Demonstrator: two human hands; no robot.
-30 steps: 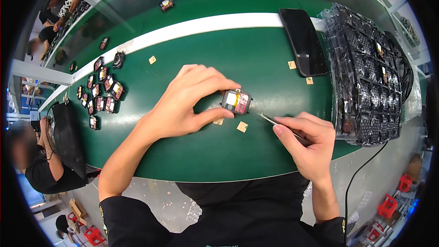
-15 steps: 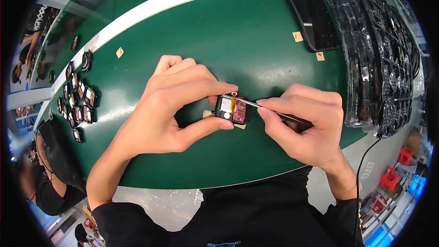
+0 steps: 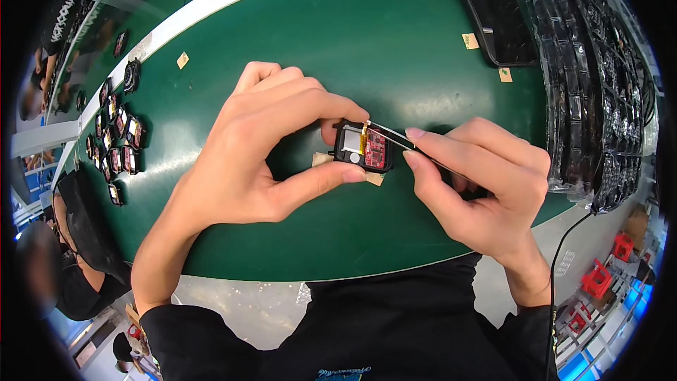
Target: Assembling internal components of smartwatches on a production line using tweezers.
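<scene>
Left hand [image 3: 262,147] is pinching a device [image 3: 375,154] while right hand [image 3: 486,185], holding tweezers [image 3: 396,136], is apparently adjusting its yellow strip [image 3: 364,142], next needing steadiness.

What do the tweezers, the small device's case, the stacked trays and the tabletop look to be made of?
Tweezers: probably metal, smooth; silvery shine. Device's case: likely black plastic, fairly matte; its rim looks dull. Stacked trays: seemingly thin, glossy plastic, given the bright, crinkled highlights. Tabletop: green, satin; soft glare suggests a smooth coating or mat, I can't tell which.
</scene>
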